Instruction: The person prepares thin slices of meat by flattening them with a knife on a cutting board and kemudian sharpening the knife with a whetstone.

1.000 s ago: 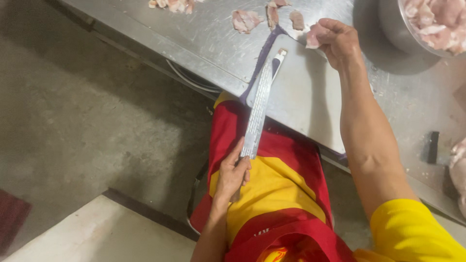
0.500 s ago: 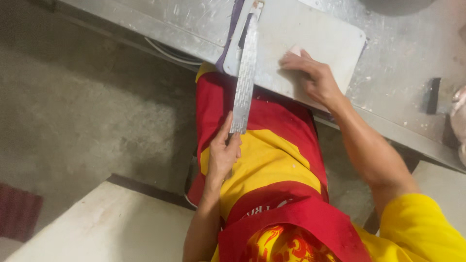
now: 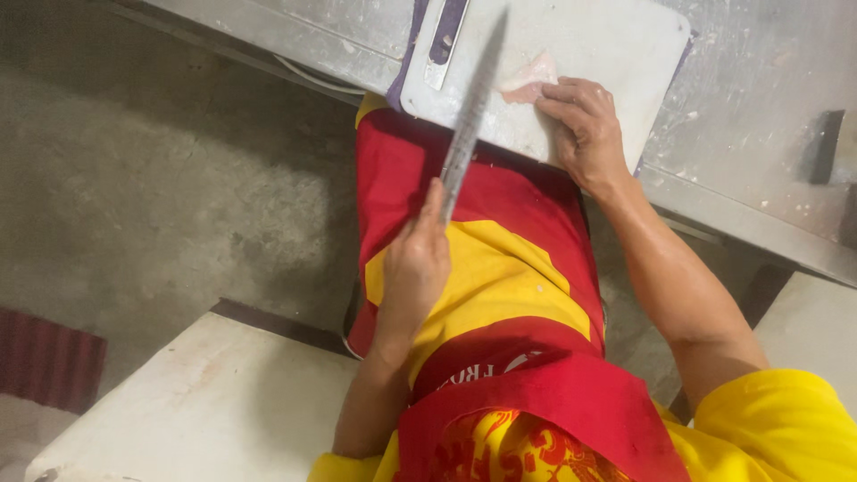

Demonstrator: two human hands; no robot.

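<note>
- Change, right hand: a second ago it reached far across the steel table among scattered meat pieces; now it rests at the near edge of the white cutting board, which has come close under the camera.
- Change, meat: one pale pink piece of raw meat now lies on the board, where half a second ago the hand covered that spot.
- Reading: the piece looks placed for cutting; this is a judgement from its position under the hand.
- Left hand: fingers wrapped shut round the handle of a long knife, thumb laid along the blade's base.
- Knife: unchanged in grip; blade points away from the body, its tip over the board, just left of the meat. Contact with the board cannot be told.
- Right hand fingers: curled narrow, tips pressing on the meat's near edge, pinning rather than gripping it.
- Steel table: carries the board.
- Red and yellow apron: covers the lap below both hands.
</note>
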